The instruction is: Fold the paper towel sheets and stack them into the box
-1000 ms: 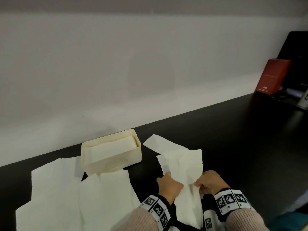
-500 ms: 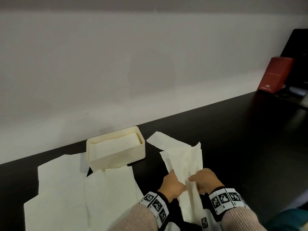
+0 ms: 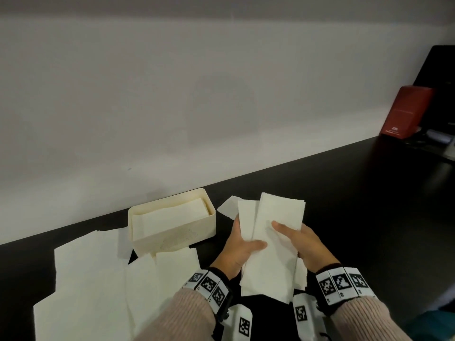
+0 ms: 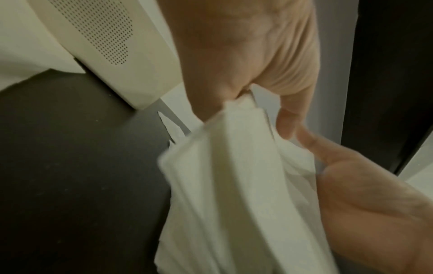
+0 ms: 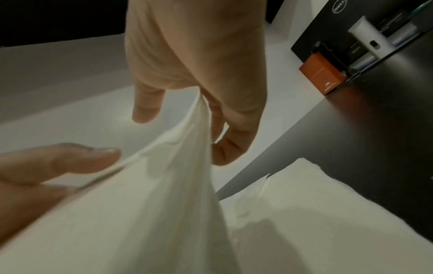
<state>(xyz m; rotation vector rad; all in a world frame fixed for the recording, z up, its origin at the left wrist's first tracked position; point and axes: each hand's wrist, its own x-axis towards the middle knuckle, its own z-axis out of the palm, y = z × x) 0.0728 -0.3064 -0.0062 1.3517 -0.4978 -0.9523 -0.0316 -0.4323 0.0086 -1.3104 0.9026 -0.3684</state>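
Since the earlier frame, the folded towel (image 3: 269, 244) has been lifted off the black table (image 3: 369, 205). A soft cream strip, long axis near-to-far, it is gripped by the left hand (image 3: 237, 251) and right hand (image 3: 304, 244), right of the ivory plastic box (image 3: 172, 238). Flat sheets (image 3: 93, 286) lie left.

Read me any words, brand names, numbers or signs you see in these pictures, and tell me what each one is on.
"DELL": logo on the black monitor back, right wrist view.
Red box: small white print near its bottom edge, too small to read.
The same box in the right wrist view: white print, blurred, unreadable.
Wrist bands: square black-and-white coded markers with tiny marks beneath, no readable words.
Cream box: dotted pattern only, no text.
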